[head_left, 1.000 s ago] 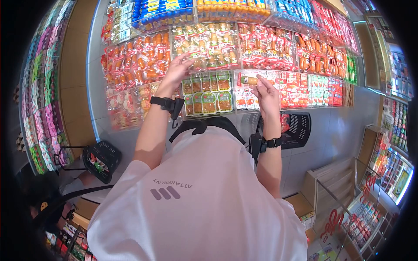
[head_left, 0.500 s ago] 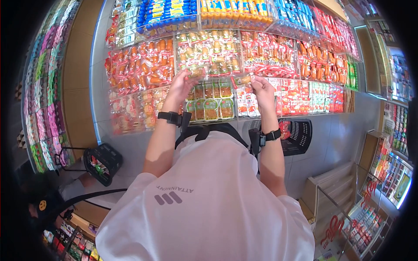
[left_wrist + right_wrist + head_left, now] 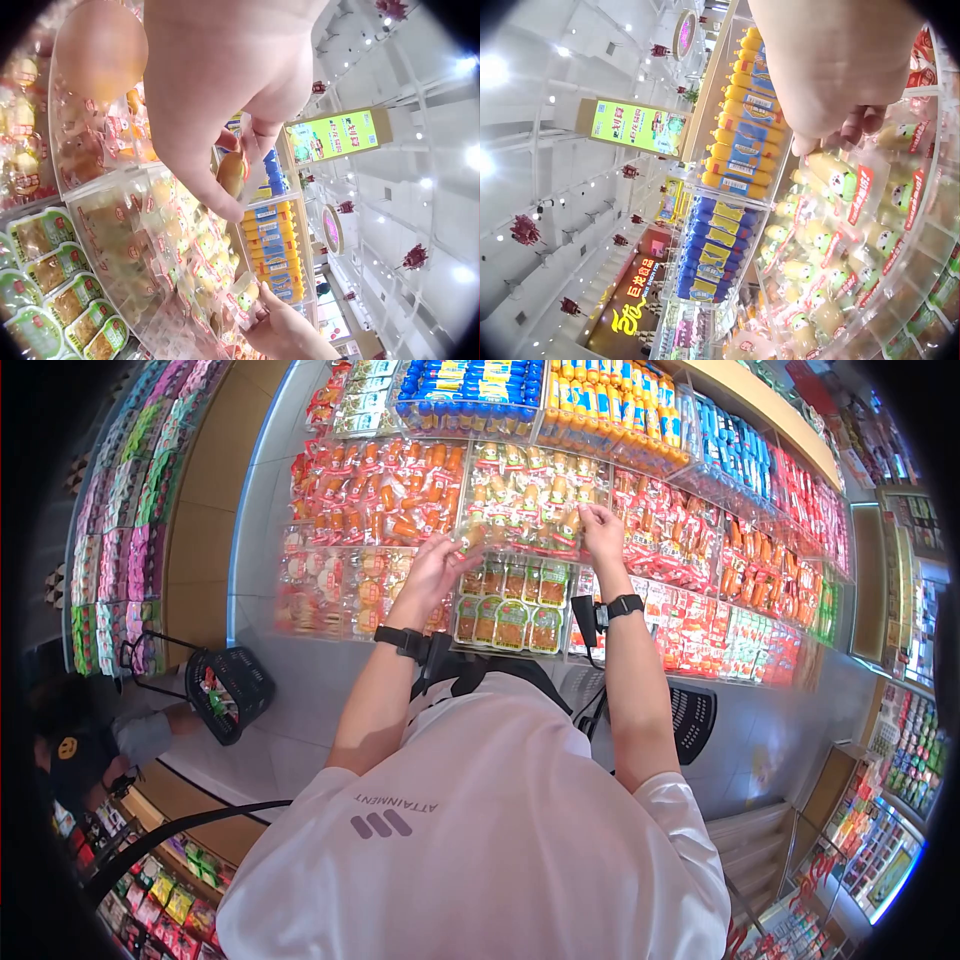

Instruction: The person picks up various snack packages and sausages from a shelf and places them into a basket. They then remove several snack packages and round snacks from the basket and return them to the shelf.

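Note:
In the head view my left hand (image 3: pixel 432 575) is over the front left corner of the bin of pale wrapped sausages (image 3: pixel 520 495). Thumb and fingers of that hand (image 3: pixel 225 90) pinch a small wrapped sausage (image 3: pixel 232 174), seen in the left wrist view. My right hand (image 3: pixel 604 538) is above the same bin's right side. It pinches another pale sausage in a clear wrapper with a red and green label (image 3: pixel 834 178); the left wrist view shows this pack (image 3: pixel 243 298) at the fingertips of the right hand (image 3: pixel 289 328).
Green-rimmed trays (image 3: pixel 508 622) lie in front of the bin, orange sausages (image 3: pixel 375 490) to its left, red packs (image 3: pixel 665 525) to its right. Blue (image 3: pixel 470 395) and yellow packs (image 3: pixel 615 410) stand behind. A black basket (image 3: pixel 230 690) is at the left; another (image 3: pixel 693 722) is behind my right forearm.
The head view has turned, shifting the shelves. My right hand has moved with its sausage from over the front red packs to the pale sausage bin. My left hand is lower than at first.

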Available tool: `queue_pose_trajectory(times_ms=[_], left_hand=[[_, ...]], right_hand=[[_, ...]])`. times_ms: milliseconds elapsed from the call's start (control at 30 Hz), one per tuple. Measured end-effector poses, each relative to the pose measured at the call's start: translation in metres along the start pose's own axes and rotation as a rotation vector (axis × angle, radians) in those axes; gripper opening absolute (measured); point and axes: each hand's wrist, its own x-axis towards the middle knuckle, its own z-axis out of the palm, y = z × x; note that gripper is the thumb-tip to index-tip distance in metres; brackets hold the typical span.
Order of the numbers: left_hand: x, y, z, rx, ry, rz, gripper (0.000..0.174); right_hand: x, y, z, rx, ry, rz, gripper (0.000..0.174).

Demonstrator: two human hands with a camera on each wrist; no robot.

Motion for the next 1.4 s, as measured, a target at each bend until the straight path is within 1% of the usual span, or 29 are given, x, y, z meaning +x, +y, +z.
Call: queue_pose_trajectory(times_ms=[33, 100, 167, 233, 267, 300, 367, 400, 433, 500, 567, 633, 667, 700, 767, 800, 833, 900, 933, 1033, 1067, 1100, 1167, 1200, 1233, 1300, 1333, 1367, 1400], left_hand=[[-0.003, 0.002, 0.002, 0.0, 0.004, 0.005, 0.007], [-0.008, 0.005, 0.007, 0.013, 0.092, 0.001, 0.006], [-0.006, 0.005, 0.002, 0.002, 0.078, -0.006, 0.006], [-0.001, 0.002, -0.006, -0.008, 0.062, -0.018, 0.007], [0.003, 0.0, -0.009, 0.016, 0.059, -0.017, 0.007], [0.004, -0.002, -0.011, 0.04, 0.056, -0.018, 0.007], [-0.002, 0.003, 0.006, 0.072, 0.037, -0.031, 0.003], [-0.006, 0.008, 0.017, 0.068, 0.05, -0.041, 0.001], [-0.007, 0.01, 0.024, 0.066, 0.063, -0.05, 0.003], [-0.001, 0.006, 0.024, 0.054, 0.066, -0.07, 0.005], [0.007, 0.005, 0.025, 0.043, 0.064, -0.089, 0.008], [0.017, 0.004, 0.023, 0.213, 0.046, 0.016, 0.009], [0.033, 0.0, 0.012, 0.255, -0.019, 0.042, 0.009], [0.039, 0.001, 0.012, 0.26, -0.031, 0.035, 0.009], [0.05, 0.002, 0.019, 0.296, 0.026, 0.051, 0.008], [0.06, -0.003, 0.017, 0.205, 0.013, 0.056, 0.009], [0.064, -0.007, 0.024, 0.212, -0.01, 0.043, 0.009], [0.072, -0.02, 0.043, 0.21, 0.197, -0.067, 0.012], [0.073, -0.031, 0.047, 0.277, 0.25, -0.086, 0.016], [0.075, -0.057, 0.051, 0.38, 0.209, -0.138, 0.016], [0.077, -0.066, 0.052, 0.354, 0.257, -0.157, 0.014], [0.076, -0.069, 0.054, 0.358, 0.242, -0.169, 0.014], [0.075, -0.074, 0.054, 0.525, 0.229, -0.157, 0.018], [0.078, -0.079, 0.048, 0.589, 0.248, -0.092, 0.031], [0.071, -0.077, 0.052, 0.584, 0.245, -0.099, 0.031], [0.053, -0.065, 0.061, 0.933, 0.195, -0.003, 0.048], [0.041, -0.054, 0.07, 1.122, 0.16, -0.051, 0.057], [0.041, -0.062, 0.052, 1.122, 0.152, -0.052, 0.057], [0.049, -0.076, 0.027, 1.314, 0.061, 0.234, 0.056]], right_hand=[[0.004, 0.004, 0.002, 0.026, -0.021, 0.039, 0.029], [0.01, 0.007, 0.004, -0.021, -0.05, 0.03, 0.028], [0.011, 0.007, 0.005, -0.066, -0.076, 0.022, 0.026], [0.007, 0.005, 0.002, -0.316, -0.122, -0.083, 0.032], [0.012, 0.015, 0.002, -0.26, -0.188, 0.009, 0.038], [0.006, 0.013, 0.001, -0.259, -0.191, 0.015, 0.038], [-0.012, -0.007, -0.005, -0.517, 0.043, -0.203, 0.039], [-0.028, -0.024, -0.009, -0.569, 0.104, -0.262, 0.038], [-0.04, -0.029, -0.016, -0.568, 0.111, -0.26, 0.038], [-0.067, -0.031, -0.028, -0.359, -0.026, -0.129, 0.036], [-0.094, -0.012, -0.043, -0.222, -0.031, -0.107, 0.032], [-0.127, 0.003, -0.066, -0.259, 0.024, -0.045, 0.029], [-0.141, 0.02, -0.078, -0.221, 0.063, -0.019, 0.028], [-0.155, 0.037, -0.09, -0.183, 0.103, 0.009, 0.026], [-0.185, 0.048, -0.113, -0.135, 0.144, 0.138, 0.024], [-0.197, 0.059, -0.124, -0.131, 0.169, 0.141, 0.024], [-0.209, 0.071, -0.132, -0.163, 0.213, 0.16, 0.025], [-0.231, 0.082, -0.145, -0.19, 0.289, 0.182, 0.026], [-0.241, 0.081, -0.15, -0.235, 0.314, 0.173, 0.026], [-0.27, 0.068, -0.157, -0.292, 0.36, 0.189, 0.026], [-0.281, 0.06, -0.157, -0.316, 0.382, 0.189, 0.024], [-0.292, 0.055, -0.156, -0.342, 0.4, 0.19, 0.023], [-0.314, 0.052, -0.156, -0.352, 0.414, 0.25, 0.024], [-0.325, 0.053, -0.155, -0.354, 0.414, 0.275, 0.024], [-0.336, 0.058, -0.154, -0.354, 0.411, 0.298, 0.025], [-0.358, 0.072, -0.152, -0.368, 0.42, 0.303, 0.026], [-0.369, 0.078, -0.15, -0.387, 0.412, 0.357, 0.027], [-0.38, 0.082, -0.147, -0.403, 0.408, 0.409, 0.029], [-0.39, 0.099, -0.146, -0.43, 0.386, 0.516, 0.034]])
